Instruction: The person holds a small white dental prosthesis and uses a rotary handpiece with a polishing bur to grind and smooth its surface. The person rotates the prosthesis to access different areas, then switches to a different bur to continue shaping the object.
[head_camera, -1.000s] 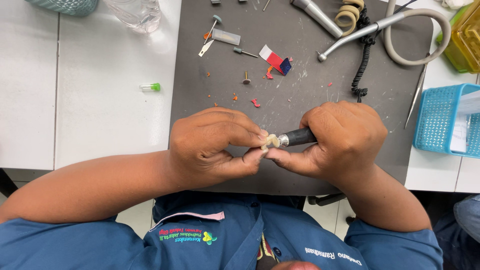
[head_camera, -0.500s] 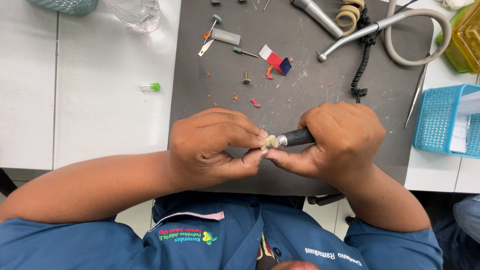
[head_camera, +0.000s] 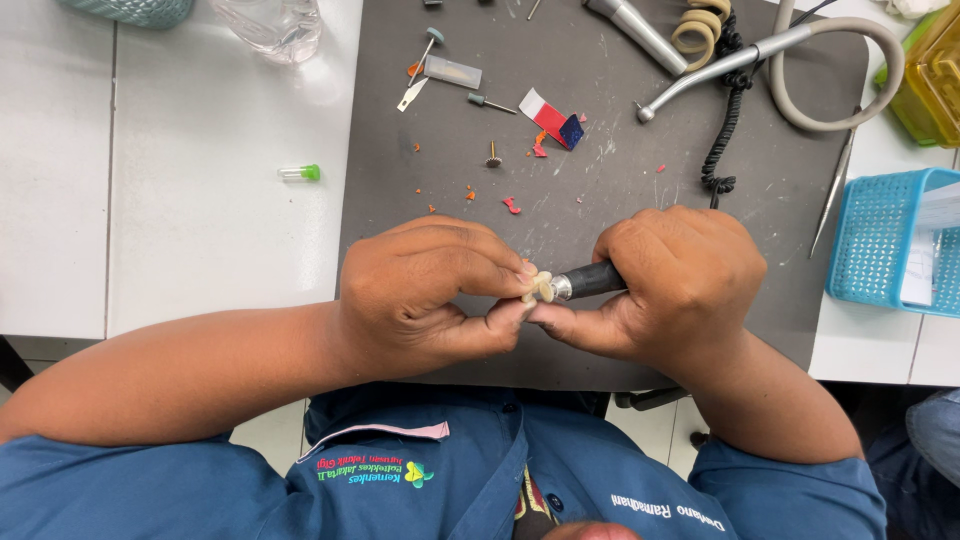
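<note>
Nothing has shifted since the earlier frames. A small cream piece, possibly a dental casting, sits pinched between left hand fingertips at the dark mat's near edge. The right hand wraps a black handpiece whose tip touches it. Open mat lies beyond, strewn with burs and red chips; a blue basket stands right.

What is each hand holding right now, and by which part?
The right hand grips a dark handpiece around its barrel. The left hand pinches a small cream piece by its edge, against the handpiece's tip.
</note>
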